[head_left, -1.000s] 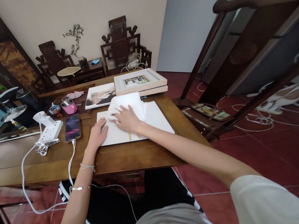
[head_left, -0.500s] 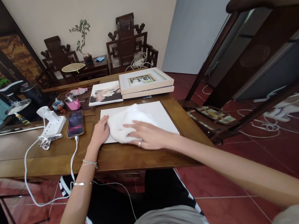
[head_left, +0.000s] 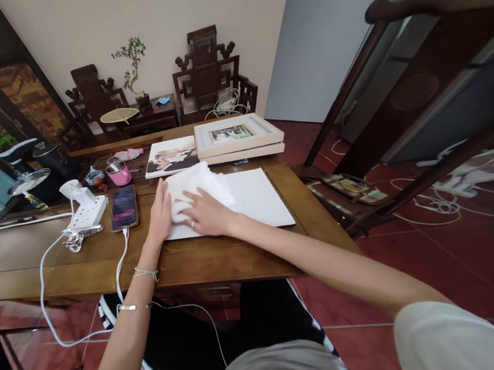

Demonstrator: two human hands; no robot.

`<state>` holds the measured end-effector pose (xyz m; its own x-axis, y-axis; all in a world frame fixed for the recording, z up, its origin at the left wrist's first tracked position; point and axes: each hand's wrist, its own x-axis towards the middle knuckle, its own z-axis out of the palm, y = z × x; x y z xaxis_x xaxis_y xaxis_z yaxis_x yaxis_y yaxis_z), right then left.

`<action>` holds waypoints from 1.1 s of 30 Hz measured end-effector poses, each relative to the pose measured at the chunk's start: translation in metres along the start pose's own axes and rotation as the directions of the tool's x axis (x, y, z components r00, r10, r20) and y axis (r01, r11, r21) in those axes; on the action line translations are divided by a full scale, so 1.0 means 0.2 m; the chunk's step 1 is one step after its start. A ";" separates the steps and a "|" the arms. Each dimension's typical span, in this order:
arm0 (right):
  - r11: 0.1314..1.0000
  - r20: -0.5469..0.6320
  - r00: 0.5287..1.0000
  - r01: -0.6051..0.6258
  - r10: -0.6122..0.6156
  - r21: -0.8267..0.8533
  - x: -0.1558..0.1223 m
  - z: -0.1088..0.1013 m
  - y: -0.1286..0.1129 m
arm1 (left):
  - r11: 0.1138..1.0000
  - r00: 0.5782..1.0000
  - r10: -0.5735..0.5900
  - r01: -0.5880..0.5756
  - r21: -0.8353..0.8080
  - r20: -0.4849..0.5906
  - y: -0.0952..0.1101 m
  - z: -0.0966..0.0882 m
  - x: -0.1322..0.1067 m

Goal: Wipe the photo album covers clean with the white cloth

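Observation:
A white flat panel [head_left: 254, 199] lies on the wooden table [head_left: 203, 261] in front of me. A white cloth [head_left: 197, 183] rests bunched on the panel's left part. My right hand [head_left: 205, 215] lies flat on the cloth's near edge, fingers stretched out, a ring on one finger. Along the panel's left edge my left hand [head_left: 160, 214] rests with its fingers extended, touching the cloth's side.
Behind the panel lie a stack of light framed pictures [head_left: 237, 136] and a photo print [head_left: 172, 156]. To the left are a phone [head_left: 123, 208] on a cable, a white power strip [head_left: 85, 214] and a pink cup [head_left: 118, 173]. A wooden stair rail [head_left: 410, 3] stands to the right.
My right hand has slid the cloth from the panel's near edge up and to the left. My left hand has shifted a little along the panel's left edge.

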<state>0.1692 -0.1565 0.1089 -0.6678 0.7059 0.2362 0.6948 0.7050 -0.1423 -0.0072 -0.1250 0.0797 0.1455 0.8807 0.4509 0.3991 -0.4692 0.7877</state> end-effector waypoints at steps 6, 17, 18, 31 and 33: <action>0.973 0.067 0.972 0.222 -0.226 0.069 -0.27 -0.10 -0.02 | 0.982 1.000 0.010 -0.012 0.191 0.015 0.00 0.01 0.00; 0.981 -0.073 0.978 -0.190 0.194 0.049 -0.02 -0.06 0.30 | 0.916 0.971 -0.026 -0.072 0.396 0.236 -0.02 0.02 0.00; 0.976 -0.077 0.973 -0.213 0.216 0.051 0.05 -0.05 0.28 | 0.913 0.971 -0.026 -0.073 0.402 0.237 -0.02 0.02 0.00; 0.969 -0.086 0.965 -0.243 0.247 0.054 -0.02 -0.06 0.33 | 0.908 0.972 -0.006 -0.094 0.409 0.235 -0.01 0.00 -0.01; 0.955 -0.105 0.949 -0.293 0.296 0.041 -0.16 -0.08 0.42 | 0.909 0.973 -0.001 -0.096 0.405 0.233 -0.02 0.00 -0.01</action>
<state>0.2535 -0.1200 0.1047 -0.4004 0.8716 0.2827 0.8485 0.4691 -0.2447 -0.0082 -0.1243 0.0756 0.3517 0.8723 0.3396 0.7155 -0.4844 0.5033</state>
